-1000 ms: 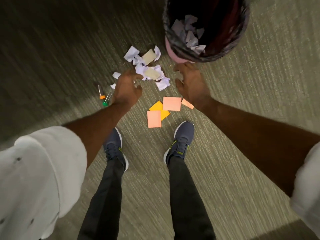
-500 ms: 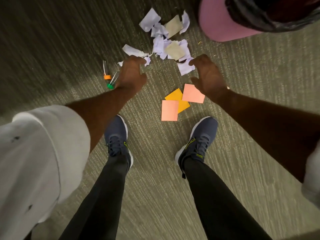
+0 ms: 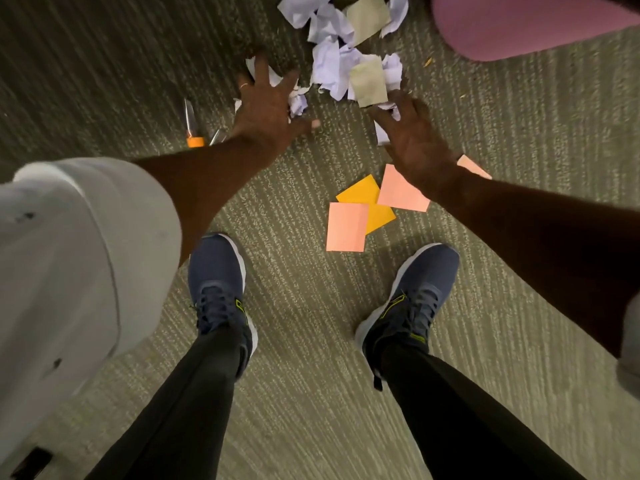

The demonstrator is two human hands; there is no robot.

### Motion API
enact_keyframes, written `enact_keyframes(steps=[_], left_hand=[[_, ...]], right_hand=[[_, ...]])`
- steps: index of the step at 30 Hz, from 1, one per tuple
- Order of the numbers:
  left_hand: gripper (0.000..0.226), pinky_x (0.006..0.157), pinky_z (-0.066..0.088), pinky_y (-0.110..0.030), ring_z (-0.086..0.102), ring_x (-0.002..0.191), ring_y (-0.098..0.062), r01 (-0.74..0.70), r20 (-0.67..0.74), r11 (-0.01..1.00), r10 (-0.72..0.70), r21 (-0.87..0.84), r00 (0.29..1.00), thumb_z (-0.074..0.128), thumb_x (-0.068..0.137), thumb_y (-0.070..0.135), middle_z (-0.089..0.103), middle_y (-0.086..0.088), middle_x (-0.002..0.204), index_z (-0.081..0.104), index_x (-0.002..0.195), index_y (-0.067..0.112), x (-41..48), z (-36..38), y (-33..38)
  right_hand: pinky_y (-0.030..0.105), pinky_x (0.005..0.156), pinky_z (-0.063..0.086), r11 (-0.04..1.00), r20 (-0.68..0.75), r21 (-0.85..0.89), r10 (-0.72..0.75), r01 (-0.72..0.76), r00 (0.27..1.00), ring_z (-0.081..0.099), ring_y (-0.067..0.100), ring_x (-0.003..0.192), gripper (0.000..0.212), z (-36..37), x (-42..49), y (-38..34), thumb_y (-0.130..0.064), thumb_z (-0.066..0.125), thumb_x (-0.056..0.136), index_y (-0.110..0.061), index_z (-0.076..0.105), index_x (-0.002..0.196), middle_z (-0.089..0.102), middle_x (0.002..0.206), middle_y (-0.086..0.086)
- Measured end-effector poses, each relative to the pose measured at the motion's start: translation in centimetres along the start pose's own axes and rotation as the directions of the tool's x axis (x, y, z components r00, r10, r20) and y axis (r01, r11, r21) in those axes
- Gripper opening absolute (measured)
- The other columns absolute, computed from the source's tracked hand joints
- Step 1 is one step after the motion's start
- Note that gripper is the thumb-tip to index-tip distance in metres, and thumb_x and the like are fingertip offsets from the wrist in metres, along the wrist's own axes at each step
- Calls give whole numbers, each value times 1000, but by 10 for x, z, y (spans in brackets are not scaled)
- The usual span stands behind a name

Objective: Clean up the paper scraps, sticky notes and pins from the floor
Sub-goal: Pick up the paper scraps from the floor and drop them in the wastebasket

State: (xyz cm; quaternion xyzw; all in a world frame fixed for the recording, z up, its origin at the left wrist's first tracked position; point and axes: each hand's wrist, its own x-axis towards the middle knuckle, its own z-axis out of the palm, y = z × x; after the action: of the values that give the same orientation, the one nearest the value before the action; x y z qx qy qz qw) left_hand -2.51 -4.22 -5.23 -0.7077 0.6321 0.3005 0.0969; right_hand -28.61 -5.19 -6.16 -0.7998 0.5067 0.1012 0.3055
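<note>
Gathering step: left hand (image 3: pixel 266 102) and right hand (image 3: pixel 415 140), both spread and empty, flanking paper scraps (image 3: pixel 332 64) on carpeted floor (image 3: pixel 311 323). Next, probably: scoop inward, clasp heap.

Dim, warm indoor light leaves the carpet (image 3: pixel 304 306) brightest through the middle band and falling into deep shadow at the upper left, while wide-angle distortion bulges the white sleeve (image 3: pixel 69 265) at the left edge and slight motion blur softens both hands and the frame's corners
</note>
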Motion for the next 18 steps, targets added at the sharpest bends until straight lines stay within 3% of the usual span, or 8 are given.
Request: enact_keyframes(steps=[3,7,12,16,18], left_hand=[[62,106,42,-50,30,138,-44,30,-53,999,-29,24,998,60,93,51,18,-16,159,38,147,29,-2,2,7],[37,99,49,-51,40,130,-40,-12,-118,1000,13,11,993,62,96,28,32,-15,149,52,132,22,-3,1,2],[26,96,48,-46,54,118,-35,-141,-133,989,133,-52,982,58,97,19,57,-17,128,69,119,9,-5,-4,-6],[19,72,42,-32,66,90,-29,-153,-159,973,127,-170,979,61,95,19,69,-17,100,76,101,9,-19,-20,-5],[15,71,41,-28,65,86,-27,-166,-163,973,139,-162,977,63,95,15,69,-16,97,76,98,7,-30,-31,-3]], right_hand=[[44,93,48,985,-61,-171,-43,32,997,48,37,113,53,-1,4,0,-6,65,88,-20,46,135,45,136,14],[46,89,44,961,-40,-239,-152,138,988,52,39,102,33,-7,11,-4,-7,56,94,-11,51,126,55,117,18],[44,75,52,974,-105,-221,-66,42,992,57,36,100,42,-5,6,-17,0,51,93,-20,48,130,58,111,12],[45,75,56,987,-141,-158,-3,-20,990,60,35,98,33,-16,0,-31,-5,51,94,-19,53,124,61,112,10],[45,73,56,987,-150,-156,13,-37,989,61,35,96,32,-26,-7,-39,-4,53,92,-19,54,120,61,110,9]])
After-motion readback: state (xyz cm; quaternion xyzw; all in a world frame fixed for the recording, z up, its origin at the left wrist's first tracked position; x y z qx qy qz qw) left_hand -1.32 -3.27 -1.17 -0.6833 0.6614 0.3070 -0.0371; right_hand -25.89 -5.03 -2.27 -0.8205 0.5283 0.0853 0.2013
